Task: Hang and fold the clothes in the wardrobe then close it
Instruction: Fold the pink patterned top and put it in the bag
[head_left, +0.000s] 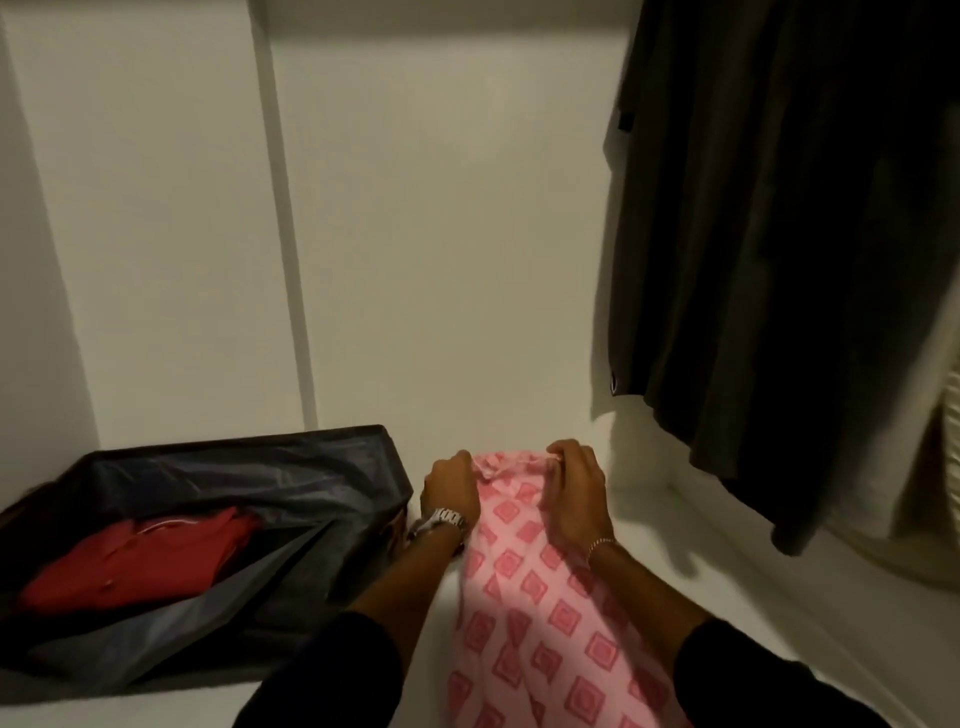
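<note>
Head view: left hand (451, 486) and right hand (575, 486) each pinch the pink patterned garment's (540, 618) far edge on the wardrobe shelf (727, 587).

The pink patterned garment (530, 613) runs off the bottom edge at 6 o'clock, so no telling how long it is, and its far end is bunched under the left hand (451, 491) and right hand (574, 486). The dark hanging clothes (779, 234) get cut off at 1 to 3 o'clock, hanger out of sight. At 8 o'clock the dark fabric bin (218, 467) goes past the left edge, its flap covering part of the red garment (140, 561).
</note>
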